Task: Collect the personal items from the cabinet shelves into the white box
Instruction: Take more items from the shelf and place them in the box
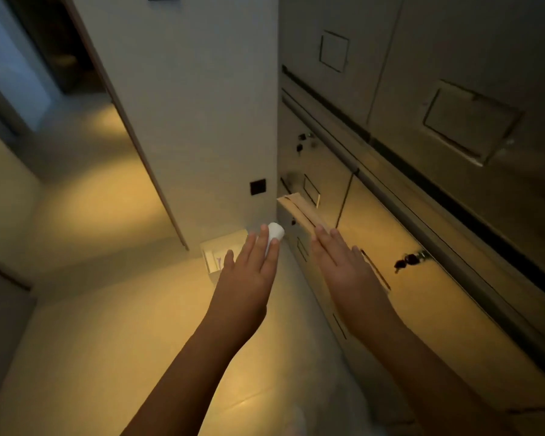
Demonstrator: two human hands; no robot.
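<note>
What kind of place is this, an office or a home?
Probably an office corridor or storage room: metal cabinets with label frames, keys in their locks, and a tiled floor.

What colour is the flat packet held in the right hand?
The packet is light tan, like kraft paper; the head view shows it.

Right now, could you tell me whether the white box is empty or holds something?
Not empty: small items show inside the white box on the floor, too blurred to identify.
</note>
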